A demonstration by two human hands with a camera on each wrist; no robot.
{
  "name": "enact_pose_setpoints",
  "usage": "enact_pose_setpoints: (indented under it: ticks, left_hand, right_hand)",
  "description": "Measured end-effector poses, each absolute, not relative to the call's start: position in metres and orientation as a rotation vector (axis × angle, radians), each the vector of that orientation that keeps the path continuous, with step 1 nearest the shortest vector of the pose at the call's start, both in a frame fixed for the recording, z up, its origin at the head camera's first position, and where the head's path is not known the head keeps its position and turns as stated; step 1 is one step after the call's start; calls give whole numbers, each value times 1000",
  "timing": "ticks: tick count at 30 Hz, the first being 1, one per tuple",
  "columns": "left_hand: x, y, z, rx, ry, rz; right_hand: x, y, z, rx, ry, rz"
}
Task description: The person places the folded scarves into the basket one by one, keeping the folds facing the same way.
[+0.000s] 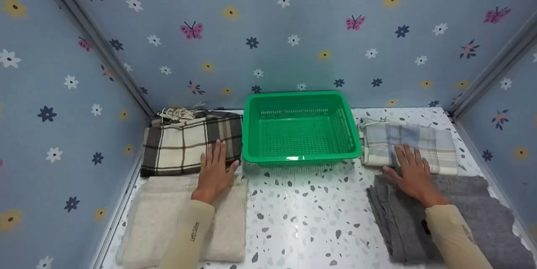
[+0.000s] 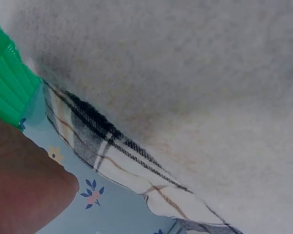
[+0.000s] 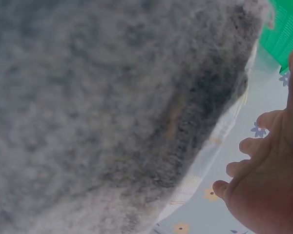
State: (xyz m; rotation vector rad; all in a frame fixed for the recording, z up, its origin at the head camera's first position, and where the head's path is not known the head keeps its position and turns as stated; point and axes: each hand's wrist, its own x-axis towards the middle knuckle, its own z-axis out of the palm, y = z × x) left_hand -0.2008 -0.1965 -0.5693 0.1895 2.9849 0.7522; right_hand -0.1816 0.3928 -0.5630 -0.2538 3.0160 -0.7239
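My left hand lies with fingers extended over the near edge of a folded brown, black and cream plaid scarf. Beneath that wrist is a folded beige cloth. On the other side, the right hand has its fingers spread over a folded pale blue and cream checked scarf. A folded dark grey cloth lies under the right wrist and fills much of the right wrist view. Neither hand grips anything. Between the two sides stands a green plastic basket with nothing in it.
The white speckled tabletop carries all the cloths. A blue flowered wall rises right behind the basket, with matching side panels at left and right. White tassels top the plaid scarf.
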Motion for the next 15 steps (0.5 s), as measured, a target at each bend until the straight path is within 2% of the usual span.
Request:
enact_pose_setpoints:
  ticks: [7, 15]
  left_hand:
    - [-195, -193, -571, 190, 2999, 744]
    - [-180, -169, -557, 212, 2975, 729]
  right_hand:
    - [-172, 410, -562, -217, 3040, -739]
    - [-156, 435, -556, -227, 3113, -685]
